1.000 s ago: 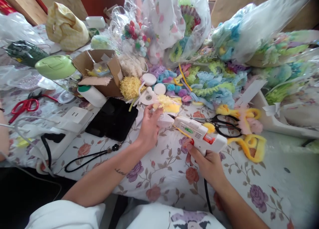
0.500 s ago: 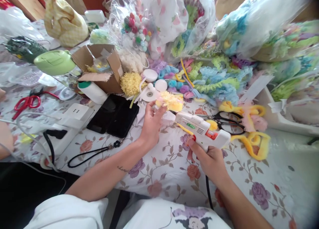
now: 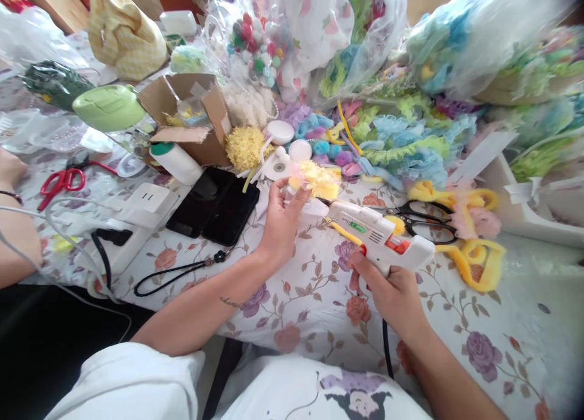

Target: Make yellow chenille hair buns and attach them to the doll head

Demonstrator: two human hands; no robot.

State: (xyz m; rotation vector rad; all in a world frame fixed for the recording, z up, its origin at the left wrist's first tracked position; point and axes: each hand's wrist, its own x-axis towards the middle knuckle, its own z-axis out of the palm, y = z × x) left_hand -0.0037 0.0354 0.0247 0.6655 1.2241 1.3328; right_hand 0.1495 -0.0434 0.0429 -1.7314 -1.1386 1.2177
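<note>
My left hand (image 3: 281,222) pinches a fluffy yellow and pink piece (image 3: 320,180) between thumb and fingers, near the middle of the view. Wrapped round the handle of a white glue gun (image 3: 365,225) is my right hand (image 3: 395,295). The gun's nozzle points left, at the lower right edge of the fluffy piece; whether they touch I cannot tell. A yellow strip (image 3: 345,232) lies below the nozzle. Black-handled scissors (image 3: 431,220) rest just behind the gun, beside a curled yellow strip (image 3: 486,268).
Two black phones (image 3: 230,216) and a power strip (image 3: 116,249) lie left. Behind are a cardboard box (image 3: 185,135), a yellow pompom (image 3: 249,147) and colourful ruffled trim (image 3: 406,137). Red scissors (image 3: 64,182) lie near another person's arm (image 3: 16,243) at far left.
The whole view has shifted, so things sit slightly further right. More of the other person's hand shows at the left. Both my hands keep their holds.
</note>
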